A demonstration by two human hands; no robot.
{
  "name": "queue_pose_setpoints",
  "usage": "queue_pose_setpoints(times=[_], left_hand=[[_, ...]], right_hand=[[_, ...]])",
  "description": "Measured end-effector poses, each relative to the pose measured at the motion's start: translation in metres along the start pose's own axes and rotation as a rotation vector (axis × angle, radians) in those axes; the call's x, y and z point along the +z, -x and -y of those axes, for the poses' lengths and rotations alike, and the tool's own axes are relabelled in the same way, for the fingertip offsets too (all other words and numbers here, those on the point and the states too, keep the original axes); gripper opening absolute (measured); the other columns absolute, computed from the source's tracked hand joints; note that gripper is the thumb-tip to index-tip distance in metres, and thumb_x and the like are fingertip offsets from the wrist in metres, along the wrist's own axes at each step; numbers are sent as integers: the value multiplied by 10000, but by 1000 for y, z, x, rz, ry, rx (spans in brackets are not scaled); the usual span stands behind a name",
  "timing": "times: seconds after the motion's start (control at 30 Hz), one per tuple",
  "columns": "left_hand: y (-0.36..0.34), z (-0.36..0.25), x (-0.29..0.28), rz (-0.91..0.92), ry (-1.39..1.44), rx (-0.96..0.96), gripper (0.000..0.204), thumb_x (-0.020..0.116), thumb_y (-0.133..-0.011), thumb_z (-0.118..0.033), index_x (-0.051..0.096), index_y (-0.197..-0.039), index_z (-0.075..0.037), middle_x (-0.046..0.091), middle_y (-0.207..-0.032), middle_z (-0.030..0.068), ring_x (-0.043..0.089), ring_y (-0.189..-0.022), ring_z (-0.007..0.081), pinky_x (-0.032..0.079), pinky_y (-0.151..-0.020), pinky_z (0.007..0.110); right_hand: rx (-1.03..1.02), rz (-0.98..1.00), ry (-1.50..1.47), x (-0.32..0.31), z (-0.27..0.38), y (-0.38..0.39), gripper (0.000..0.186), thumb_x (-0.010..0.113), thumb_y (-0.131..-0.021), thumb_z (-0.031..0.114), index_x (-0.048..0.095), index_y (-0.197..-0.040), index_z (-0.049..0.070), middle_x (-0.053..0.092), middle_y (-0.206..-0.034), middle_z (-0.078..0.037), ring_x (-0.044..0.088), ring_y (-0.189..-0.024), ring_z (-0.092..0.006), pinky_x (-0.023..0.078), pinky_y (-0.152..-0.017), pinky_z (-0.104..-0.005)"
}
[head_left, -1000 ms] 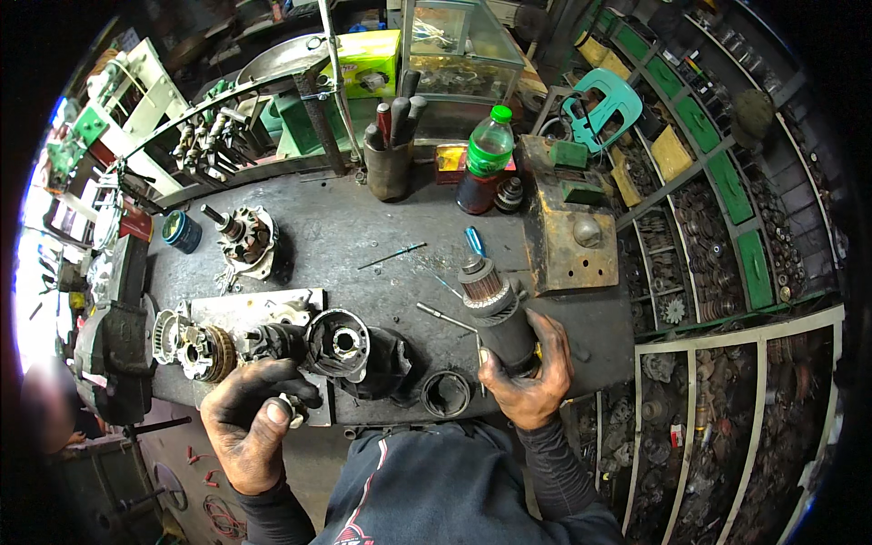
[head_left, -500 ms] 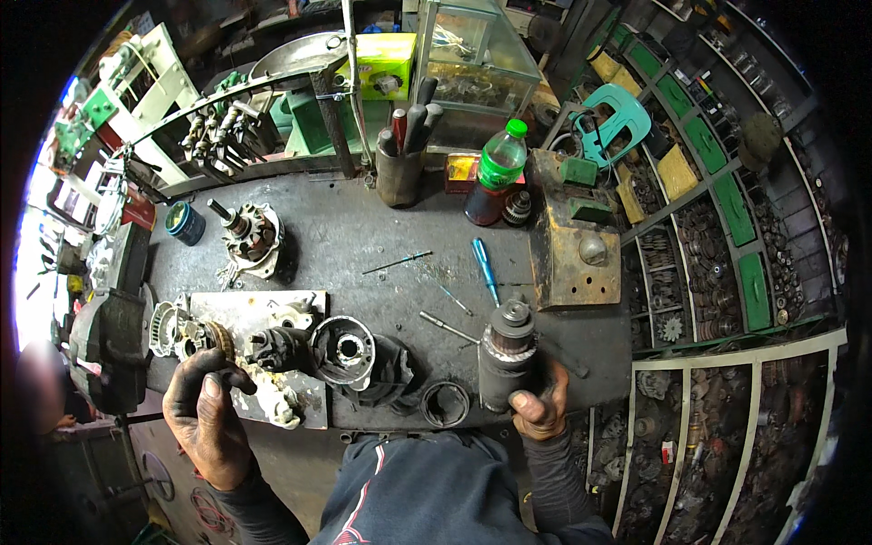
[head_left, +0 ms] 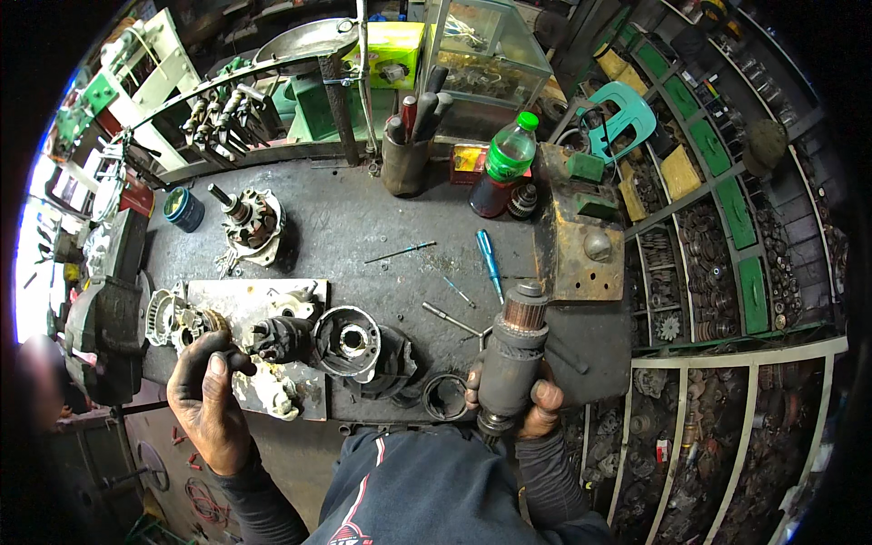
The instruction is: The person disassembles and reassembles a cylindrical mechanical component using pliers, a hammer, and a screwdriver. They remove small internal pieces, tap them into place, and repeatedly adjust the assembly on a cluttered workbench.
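Note:
My right hand (head_left: 543,411) grips a motor armature (head_left: 510,368) at the front right edge of the bench. The armature stands tilted, its copper commutator end up and its shaft end down, with fingers showing on both sides of the dark body. Over the board's front left part, my left hand (head_left: 214,400) is raised with thumb and fingers pinched; whatever they hold, if anything, I cannot make out. Just beyond it lies a ring-shaped metal part (head_left: 195,322). An open round motor housing (head_left: 346,345) and a dark ring (head_left: 446,397) lie between my hands.
A pale board (head_left: 313,391) bears greasy parts. Farther back are a rotor in its end housing (head_left: 250,222), a blue jar (head_left: 183,210), a blue screwdriver (head_left: 489,262), a T-handled tool (head_left: 450,318), a bottle (head_left: 510,150) and a rusty metal box (head_left: 581,259). Parts shelves (head_left: 704,363) stand right.
In my right hand the armature has tipped, so more of its length, its copper end and its lower shaft show. My left hand stays pinched in nearly the same place.

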State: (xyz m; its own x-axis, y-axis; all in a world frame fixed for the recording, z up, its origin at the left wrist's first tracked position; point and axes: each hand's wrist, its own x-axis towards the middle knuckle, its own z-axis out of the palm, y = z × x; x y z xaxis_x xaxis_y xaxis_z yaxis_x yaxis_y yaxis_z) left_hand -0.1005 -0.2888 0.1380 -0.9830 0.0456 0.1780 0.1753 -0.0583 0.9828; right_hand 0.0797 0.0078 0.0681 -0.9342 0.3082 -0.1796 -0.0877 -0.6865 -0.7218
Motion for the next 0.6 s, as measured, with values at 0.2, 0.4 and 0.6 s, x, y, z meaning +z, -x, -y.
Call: queue_pose_setpoints(times=[0.2,0.4,0.6], left_hand=[[-3,7,0,-2,-39,-25,334,682,-978,-158,659,-1185,103,680,-1047,135,672,-865,187,544,-813,315],[-6,14,-1,-54,4,9,378,670,-980,-144,631,-1266,99,681,-1087,138,642,-935,174,522,-858,303],[-13,30,-12,53,-28,-10,717,715,-922,-339,484,-1446,91,602,-1344,214,587,-1192,257,432,-1085,394]], right_hand=[[42,32,-134,-6,-3,-2,895,771,-735,561,510,-1284,-95,667,-1021,-266,696,-816,-335,593,-713,-451],[119,23,-329,-8,-6,-3,884,707,-747,551,499,-1298,-107,665,-998,-273,695,-780,-343,570,-656,-447],[111,49,-519,-16,-11,-6,857,648,-780,549,506,-1294,-123,666,-992,-274,695,-753,-345,570,-644,-441]])
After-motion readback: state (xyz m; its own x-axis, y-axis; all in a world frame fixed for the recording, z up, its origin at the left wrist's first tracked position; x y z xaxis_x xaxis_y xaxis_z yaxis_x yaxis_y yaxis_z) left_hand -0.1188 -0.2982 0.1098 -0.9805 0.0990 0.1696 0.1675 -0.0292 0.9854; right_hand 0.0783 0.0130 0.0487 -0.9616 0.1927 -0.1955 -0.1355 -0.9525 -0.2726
